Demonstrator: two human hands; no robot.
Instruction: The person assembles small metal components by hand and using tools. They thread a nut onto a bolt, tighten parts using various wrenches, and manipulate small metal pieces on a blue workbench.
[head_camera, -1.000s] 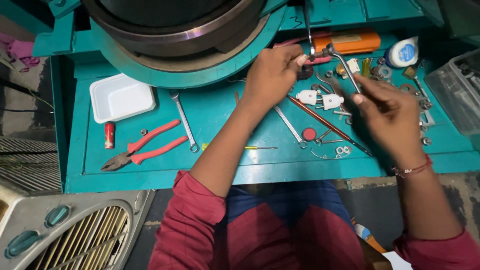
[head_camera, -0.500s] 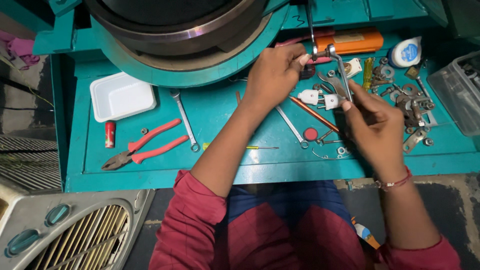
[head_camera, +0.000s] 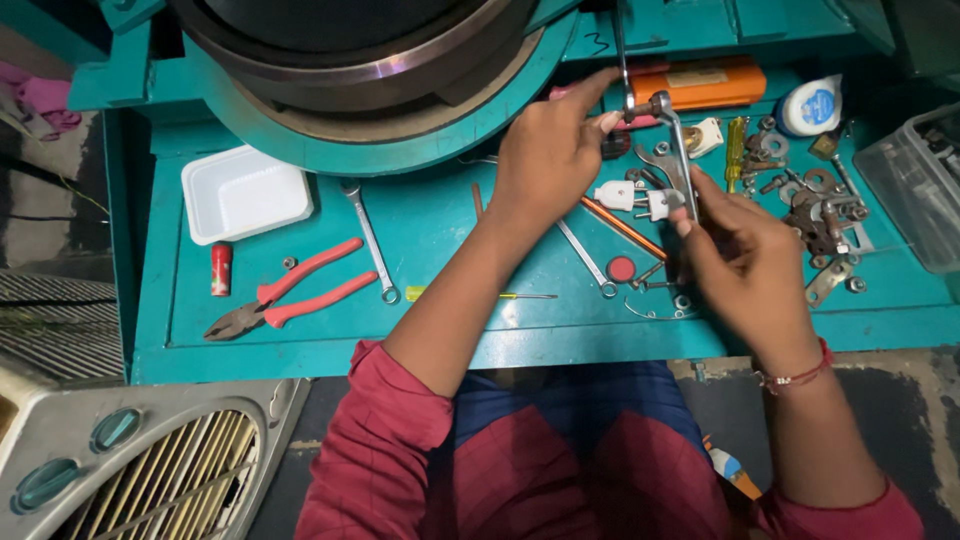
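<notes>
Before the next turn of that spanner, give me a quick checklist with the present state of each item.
1. Right hand grips the spanner handle: ok.
2. Spanner head seated on the small fitting: looks ok, but the seating itself is too small to tell.
3. Left hand steadies the fitting with its fingers: ok.
4. Swing path free: not ok, the white plug and loose nuts lie just under the handle.
5. Fitting tight or loose: cannot tell.
6. Pliers within reach on the tray: ok, lying untouched off to the left.
</notes>
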